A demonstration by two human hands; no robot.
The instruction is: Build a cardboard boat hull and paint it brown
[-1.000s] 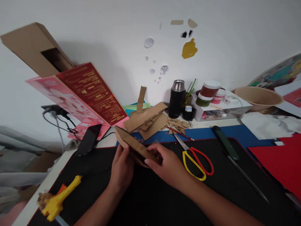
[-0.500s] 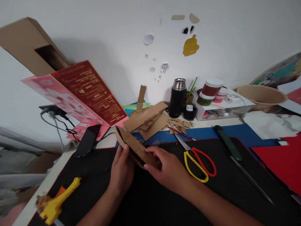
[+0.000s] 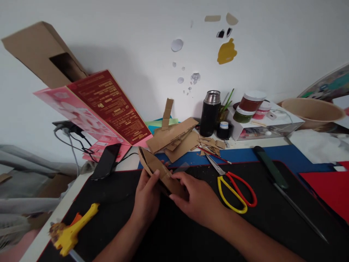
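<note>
Behind a cluttered counter [image 3: 133, 165], a pale wall [image 3: 136, 29] is dotted with stuck-on cutouts [image 3: 177, 45]. Over the black mat [image 3: 114, 207] that is spread across the counter, near the middle, a folded cardboard piece [image 3: 155, 163] is held at a tilt, its far end pointing up and to the left. Its left side is clasped in the grip of the left hand [image 3: 147, 200], thumb laid on the near edge; its right end is pinched in the grip of the right hand [image 3: 195, 193] (whether any fingertips reach inside the fold cannot be told). By its look, the cardboard should be judged light, dry and unlikely to slip, stiff along its flats but weak at creases and edges, so it is best taken by the broad sides, gently. Scissors [image 3: 221, 172] are seen lying to the right.
</note>
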